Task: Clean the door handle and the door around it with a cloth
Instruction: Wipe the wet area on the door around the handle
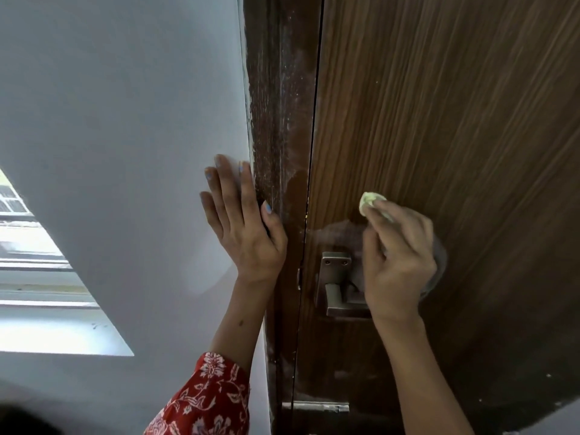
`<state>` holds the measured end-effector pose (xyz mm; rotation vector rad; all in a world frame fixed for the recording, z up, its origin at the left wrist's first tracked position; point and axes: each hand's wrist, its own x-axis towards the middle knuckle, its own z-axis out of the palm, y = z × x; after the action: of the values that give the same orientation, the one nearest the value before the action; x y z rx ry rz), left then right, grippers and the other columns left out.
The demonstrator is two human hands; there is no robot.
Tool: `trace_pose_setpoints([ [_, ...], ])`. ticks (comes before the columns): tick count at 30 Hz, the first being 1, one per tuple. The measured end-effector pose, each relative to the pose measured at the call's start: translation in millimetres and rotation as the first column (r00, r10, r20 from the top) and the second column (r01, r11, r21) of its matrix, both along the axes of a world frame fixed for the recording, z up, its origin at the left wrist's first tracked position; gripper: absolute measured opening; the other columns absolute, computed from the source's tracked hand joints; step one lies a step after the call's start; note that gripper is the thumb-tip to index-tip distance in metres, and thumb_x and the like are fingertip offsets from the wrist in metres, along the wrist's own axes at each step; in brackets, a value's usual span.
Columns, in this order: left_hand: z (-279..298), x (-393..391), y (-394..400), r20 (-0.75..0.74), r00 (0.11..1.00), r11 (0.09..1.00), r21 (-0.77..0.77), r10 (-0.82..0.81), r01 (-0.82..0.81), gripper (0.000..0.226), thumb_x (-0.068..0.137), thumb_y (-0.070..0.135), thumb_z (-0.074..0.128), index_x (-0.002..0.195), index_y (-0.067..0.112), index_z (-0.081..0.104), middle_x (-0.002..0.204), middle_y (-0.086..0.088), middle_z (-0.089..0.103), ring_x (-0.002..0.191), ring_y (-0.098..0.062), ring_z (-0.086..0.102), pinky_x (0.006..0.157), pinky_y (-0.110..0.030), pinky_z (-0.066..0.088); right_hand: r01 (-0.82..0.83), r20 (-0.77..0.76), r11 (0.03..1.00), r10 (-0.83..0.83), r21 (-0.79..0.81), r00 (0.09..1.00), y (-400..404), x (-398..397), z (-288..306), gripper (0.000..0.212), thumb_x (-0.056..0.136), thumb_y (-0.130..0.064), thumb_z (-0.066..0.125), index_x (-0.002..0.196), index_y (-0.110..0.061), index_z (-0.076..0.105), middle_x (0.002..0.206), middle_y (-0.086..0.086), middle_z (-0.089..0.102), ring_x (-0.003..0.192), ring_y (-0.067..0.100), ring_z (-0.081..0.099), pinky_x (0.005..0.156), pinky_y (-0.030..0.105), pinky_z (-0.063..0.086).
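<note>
My right hand (398, 255) is bunched round the cloth (372, 202) flat against the door (455, 120), and the broad wood grain above and off to the right of it lies open, nothing sticking out there. Just below my fingers the metal door handle (340, 290) juts out from its plate, blocking a straight path downward. To the left, the door frame (279, 120) stands proud along the narrow gap at the door's edge, and my left hand (241, 221) lies spread on the wall (125, 105) right beside it, thumb on the frame. Low down, a small metal plate (315, 406) crosses the gap.
</note>
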<state>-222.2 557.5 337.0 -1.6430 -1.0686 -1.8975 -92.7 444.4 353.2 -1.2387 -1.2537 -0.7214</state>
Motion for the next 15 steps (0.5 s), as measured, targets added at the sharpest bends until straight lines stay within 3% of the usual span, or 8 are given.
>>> trace_pose_setpoints([
  [2, 0, 2, -1, 0.001, 1.000, 1.000, -0.015, 0.008, -0.008, 0.050, 0.098, 0.022, 0.027, 0.146, 0.006, 0.027, 0.150, -0.024, 0.026, 0.146, -0.026, 0.010, 0.119, -0.047, 0.011, -0.012, -0.021, 1.000, 0.012, 0.001, 1.000, 1, -4, 3, 0.022, 0.084, 0.003, 0.063, 0.106, 0.003, 0.067, 0.106, 0.017, 0.064, 0.101, 0.022, 0.053, 0.082, 0.028, 0.052],
  [6, -5, 7, -6, 0.025, 1.000, 0.997, -0.075, 0.010, -0.008, 0.050, 0.099, 0.022, 0.024, 0.146, 0.006, 0.026, 0.150, -0.025, 0.026, 0.145, -0.035, 0.015, 0.119, -0.047, 0.011, -0.057, 0.112, 0.993, 0.069, -0.103, 0.991, 2, -13, -7, 0.031, 0.083, 0.004, 0.064, 0.114, 0.005, 0.062, 0.112, 0.022, 0.060, 0.105, 0.026, 0.053, 0.092, 0.023, 0.046],
  [10, -7, 6, -7, 0.031, 0.999, 0.998, -0.070, -0.007, 0.009, 0.049, 0.097, 0.021, 0.026, 0.143, 0.003, 0.030, 0.147, -0.031, 0.030, 0.144, -0.034, 0.016, 0.119, -0.048, 0.012, -0.054, 0.066, 0.997, 0.057, -0.049, 0.996, 5, -10, -7, 0.024, 0.084, 0.002, 0.064, 0.107, 0.006, 0.066, 0.104, 0.021, 0.064, 0.096, 0.027, 0.059, 0.086, 0.024, 0.049],
  [15, -8, 5, -8, 0.022, 0.999, 0.998, -0.056, -0.026, 0.027, 0.048, 0.098, 0.022, 0.026, 0.142, 0.004, 0.031, 0.146, -0.032, 0.032, 0.140, -0.042, 0.022, 0.118, -0.049, 0.014, -0.074, 0.164, 0.989, 0.094, -0.126, 0.982, 4, -17, -20, 0.020, 0.079, 0.002, 0.070, 0.099, 0.005, 0.070, 0.098, 0.016, 0.069, 0.089, 0.023, 0.062, 0.079, 0.027, 0.053],
])
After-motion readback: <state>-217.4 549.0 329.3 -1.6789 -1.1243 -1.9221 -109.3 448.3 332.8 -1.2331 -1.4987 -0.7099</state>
